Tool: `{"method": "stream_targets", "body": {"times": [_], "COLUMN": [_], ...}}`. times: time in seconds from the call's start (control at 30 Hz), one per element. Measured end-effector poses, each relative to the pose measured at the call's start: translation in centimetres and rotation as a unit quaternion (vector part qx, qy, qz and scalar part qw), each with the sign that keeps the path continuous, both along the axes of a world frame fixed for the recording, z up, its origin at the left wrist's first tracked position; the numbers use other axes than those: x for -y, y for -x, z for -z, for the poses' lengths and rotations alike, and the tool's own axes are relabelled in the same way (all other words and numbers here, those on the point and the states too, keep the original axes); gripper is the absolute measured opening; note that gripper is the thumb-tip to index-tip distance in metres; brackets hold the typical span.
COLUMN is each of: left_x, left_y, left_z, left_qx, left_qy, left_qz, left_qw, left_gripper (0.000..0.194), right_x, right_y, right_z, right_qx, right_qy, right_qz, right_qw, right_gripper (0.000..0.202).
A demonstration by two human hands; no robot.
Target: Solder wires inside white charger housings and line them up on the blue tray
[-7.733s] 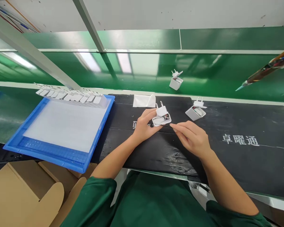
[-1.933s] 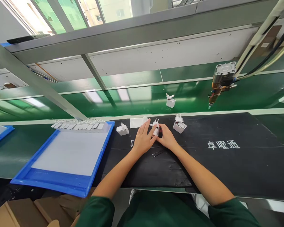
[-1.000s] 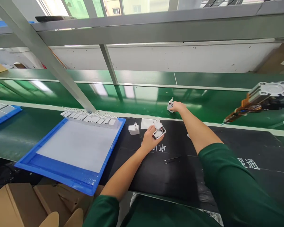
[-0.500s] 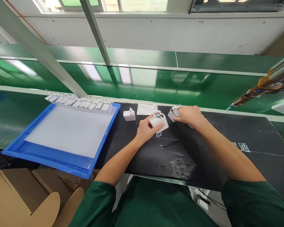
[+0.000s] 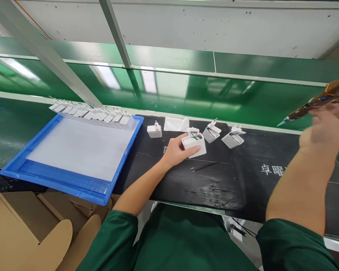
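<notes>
My left hand [image 5: 178, 150] is closed around a white plug adapter housing [image 5: 196, 146], just above the black mat. Its top is open, and small coloured wires show inside. At the upper right, my right hand [image 5: 329, 118] is raised to a hanging pen-like tool [image 5: 305, 109] with a teal tip. That hand is smeared by motion, so its grip is unclear. Two more adapters, one at the mat's back [image 5: 211, 131] and another to its right [image 5: 233, 138], stand with tilted plug tops. A closed-looking adapter [image 5: 154, 130] stands left of them.
A blue tray [image 5: 107, 188] with a white sheet lies at left, a row of several white adapters [image 5: 93, 114] along its back edge. Black tweezers [image 5: 203, 166] lie on the mat [image 5: 175, 188]. A white paper piece [image 5: 175, 124] lies behind. Cardboard boxes [image 5: 17, 226] stand below left.
My right hand has let go of an adapter at the back of the mat and moved up and right to the hanging tool. My left hand still holds its housing.
</notes>
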State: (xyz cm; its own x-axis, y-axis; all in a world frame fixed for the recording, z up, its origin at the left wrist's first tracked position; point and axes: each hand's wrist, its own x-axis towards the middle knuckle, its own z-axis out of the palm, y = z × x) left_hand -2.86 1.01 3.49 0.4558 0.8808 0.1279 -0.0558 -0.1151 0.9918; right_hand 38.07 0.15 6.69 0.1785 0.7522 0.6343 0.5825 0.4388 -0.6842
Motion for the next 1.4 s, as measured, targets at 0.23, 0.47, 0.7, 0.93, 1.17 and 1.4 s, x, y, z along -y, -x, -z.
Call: {"method": "stream_targets", "body": {"times": [0.23,0.47,0.7,0.93,1.17,1.4], "left_x": [-1.0,-2.5,-2.5,-1.5,-1.3,-1.3], "left_y": [-0.6,-0.9,-1.0,-1.1,-1.2,-1.1], "left_z": [0.7,3.0,3.0,1.7,1.6,1.5], "left_qx": [-0.111,-0.177,-0.247,-0.19,-0.179,-0.191], "left_qy": [-0.088,-0.075,-0.085,-0.099,-0.118,-0.114], "left_qz": [-0.062,-0.097,-0.114,-0.117,-0.119,-0.114], "left_qw": [0.988,0.977,0.959,0.97,0.969,0.968], "left_gripper": [0.033,0.03,0.028,0.028,0.027,0.026], "right_x": [-4.8,-4.0,-0.5,0.9,0.8,1.1], "right_y": [4.0,16.8,24.3,24.9,25.3,25.1], "right_z": [-0.2,-1.8,-3.0,-2.9,-3.1,-3.1], "right_qx": [-0.118,-0.053,-0.093,-0.157,-0.206,-0.191], "right_qy": [-0.035,-0.011,-0.029,-0.026,-0.013,-0.009], "right_qz": [0.053,-0.086,-0.188,-0.242,-0.248,-0.249], "right_qw": [0.991,0.995,0.977,0.957,0.946,0.949], "right_gripper": [0.032,0.058,0.047,0.047,0.036,0.049]}}
